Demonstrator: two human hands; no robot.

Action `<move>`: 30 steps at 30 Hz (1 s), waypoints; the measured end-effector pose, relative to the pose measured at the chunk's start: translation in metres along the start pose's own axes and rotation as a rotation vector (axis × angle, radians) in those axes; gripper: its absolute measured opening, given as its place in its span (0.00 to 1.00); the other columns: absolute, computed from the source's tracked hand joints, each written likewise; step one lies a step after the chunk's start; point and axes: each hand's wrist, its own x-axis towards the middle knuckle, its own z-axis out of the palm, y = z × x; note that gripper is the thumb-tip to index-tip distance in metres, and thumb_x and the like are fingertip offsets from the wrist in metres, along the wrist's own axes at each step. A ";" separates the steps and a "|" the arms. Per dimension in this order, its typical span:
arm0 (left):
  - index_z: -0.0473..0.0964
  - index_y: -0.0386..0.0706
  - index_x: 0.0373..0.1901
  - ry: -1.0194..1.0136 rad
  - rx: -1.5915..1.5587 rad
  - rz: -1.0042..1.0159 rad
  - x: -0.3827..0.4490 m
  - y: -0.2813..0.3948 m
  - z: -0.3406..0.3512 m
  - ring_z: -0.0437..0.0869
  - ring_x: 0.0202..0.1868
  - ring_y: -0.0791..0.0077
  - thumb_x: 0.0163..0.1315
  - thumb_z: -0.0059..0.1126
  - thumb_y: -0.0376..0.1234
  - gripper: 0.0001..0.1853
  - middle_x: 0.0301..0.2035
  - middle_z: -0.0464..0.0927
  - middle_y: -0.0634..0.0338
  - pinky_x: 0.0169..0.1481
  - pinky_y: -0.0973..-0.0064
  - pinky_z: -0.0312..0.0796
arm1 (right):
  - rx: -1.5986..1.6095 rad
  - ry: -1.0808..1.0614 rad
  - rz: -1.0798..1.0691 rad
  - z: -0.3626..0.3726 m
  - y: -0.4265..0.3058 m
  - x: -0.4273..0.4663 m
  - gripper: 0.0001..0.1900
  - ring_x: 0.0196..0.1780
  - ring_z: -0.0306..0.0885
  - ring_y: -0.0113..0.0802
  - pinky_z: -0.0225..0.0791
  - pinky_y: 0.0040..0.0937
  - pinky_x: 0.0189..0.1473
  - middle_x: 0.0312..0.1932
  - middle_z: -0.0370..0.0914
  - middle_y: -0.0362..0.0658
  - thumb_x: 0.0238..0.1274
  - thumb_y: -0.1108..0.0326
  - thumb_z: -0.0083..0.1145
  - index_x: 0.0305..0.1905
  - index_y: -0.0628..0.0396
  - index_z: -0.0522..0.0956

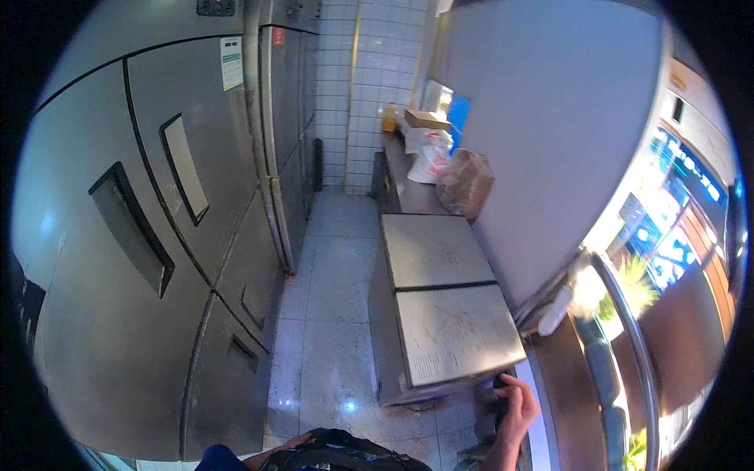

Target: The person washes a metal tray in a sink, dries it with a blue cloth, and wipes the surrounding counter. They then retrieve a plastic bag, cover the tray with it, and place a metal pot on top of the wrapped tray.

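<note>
At the lower right, my right hand (pixel 518 403) is beside the near right corner of a low chest unit with two metal lids (pixel 456 335). Its fingers are bent next to a small dark thing; I cannot tell whether they grip it. My left hand (pixel 299 440) shows only in part at the bottom, against a black garment or bag (pixel 347 450) at my body. Its fingers are mostly hidden. Scratches mark the nearer lid, which also bears printed lines.
Tall stainless-steel refrigerator doors (pixel 194 235) line the left. A tiled floor aisle (pixel 333 282) runs to a white tiled wall (pixel 336 88). Beyond the lids, a counter (pixel 412 194) carries plastic bags (pixel 430 156), a brown bag (pixel 465 182) and a cardboard box (pixel 425 119). A metal rail (pixel 633 341) curves at right.
</note>
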 end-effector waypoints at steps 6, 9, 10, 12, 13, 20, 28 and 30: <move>0.73 0.45 0.53 0.275 -0.117 -0.452 -0.004 -0.037 -0.070 0.73 0.58 0.46 0.66 0.35 0.51 0.26 0.54 0.74 0.44 0.60 0.52 0.66 | 0.160 -0.448 -0.264 0.178 -0.002 0.106 0.10 0.35 0.81 0.32 0.74 0.26 0.39 0.38 0.81 0.50 0.57 0.80 0.50 0.41 0.67 0.80; 0.74 0.46 0.52 0.198 -0.024 -0.558 0.014 -0.063 -0.111 0.73 0.58 0.46 0.66 0.35 0.50 0.25 0.52 0.75 0.44 0.60 0.51 0.66 | 0.096 -0.510 -0.355 0.255 0.009 0.141 0.08 0.35 0.82 0.33 0.73 0.26 0.40 0.38 0.82 0.48 0.58 0.75 0.55 0.42 0.63 0.80; 0.75 0.45 0.52 0.122 0.069 -0.499 0.034 -0.074 -0.129 0.73 0.58 0.46 0.66 0.35 0.49 0.25 0.53 0.75 0.44 0.59 0.51 0.67 | 0.090 -0.510 -0.362 0.279 0.015 0.154 0.08 0.35 0.82 0.33 0.73 0.26 0.40 0.38 0.82 0.48 0.59 0.75 0.55 0.42 0.63 0.81; 0.75 0.45 0.51 0.248 -0.028 -0.534 0.085 -0.090 -0.170 0.73 0.58 0.46 0.66 0.36 0.50 0.25 0.53 0.75 0.44 0.60 0.52 0.66 | 0.071 -0.497 -0.332 0.321 0.009 0.183 0.09 0.36 0.82 0.33 0.73 0.27 0.40 0.37 0.82 0.48 0.59 0.73 0.56 0.42 0.63 0.81; 0.75 0.45 0.51 0.295 -0.074 -0.562 0.104 -0.098 -0.186 0.73 0.58 0.45 0.65 0.37 0.50 0.25 0.53 0.75 0.45 0.60 0.52 0.66 | 0.067 -0.498 -0.292 0.339 0.009 0.195 0.09 0.36 0.82 0.33 0.73 0.27 0.40 0.37 0.82 0.48 0.59 0.73 0.56 0.42 0.63 0.81; 0.72 0.46 0.57 0.410 -0.134 -0.362 0.243 -0.050 -0.414 0.75 0.55 0.47 0.63 0.44 0.52 0.27 0.52 0.75 0.45 0.60 0.57 0.67 | -0.062 -0.357 -0.199 0.428 0.033 0.309 0.09 0.34 0.81 0.32 0.73 0.27 0.39 0.36 0.82 0.48 0.58 0.74 0.56 0.42 0.63 0.81; 0.73 0.46 0.55 0.511 -0.217 -0.211 0.406 0.013 -0.600 0.76 0.55 0.48 0.62 0.48 0.51 0.26 0.53 0.76 0.47 0.59 0.60 0.68 | -0.112 -0.121 -0.007 0.512 0.109 0.463 0.08 0.33 0.79 0.31 0.72 0.27 0.35 0.33 0.80 0.47 0.63 0.73 0.53 0.41 0.64 0.80; 0.73 0.45 0.55 0.441 -0.164 -0.118 0.444 0.035 -0.650 0.75 0.56 0.50 0.62 0.48 0.52 0.27 0.53 0.75 0.47 0.59 0.60 0.68 | -0.090 -0.058 -0.006 0.541 0.121 0.520 0.09 0.32 0.79 0.30 0.71 0.26 0.36 0.32 0.80 0.46 0.63 0.73 0.53 0.42 0.65 0.80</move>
